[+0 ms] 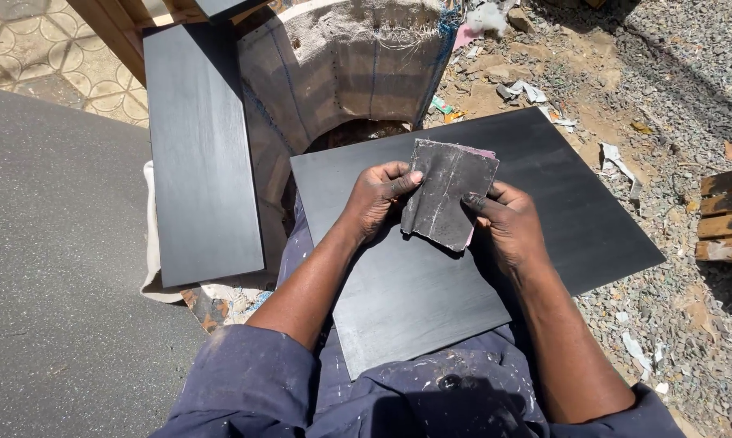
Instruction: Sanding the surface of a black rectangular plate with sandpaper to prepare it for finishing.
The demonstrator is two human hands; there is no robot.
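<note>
From the head camera, both hands are meeting over a dark square board [431, 284] that is lying across the person's lap. The left hand [376, 199] is pinching the left edge of a worn grey sheet of sandpaper [447, 193], thumb on top near its upper corner. The right hand [508, 227] is gripping the sheet's right edge, fingers curled over the front. The sandpaper is hanging just above the board's middle, tilted a little, with a strip of pink backing showing along its right side.

The board's far corner is pointing out over gravel [666, 97], and its right edge is jutting past the knee with open ground beyond it. On the left, a long dark plank [200, 154] is leaning close by, with a narrow gap between it and the board. A torn sack [350, 65] is sitting behind both, blocking the way straight ahead. A wide grey surface [49, 268] is filling the left side.

The board's near edge is disappearing under blue, paint-flecked sleeves [252, 389]. Stacked wooden slats [727, 215] are getting cut off at the right border. The sack is covering whatever is behind it, and the plank's top is running out of view.
</note>
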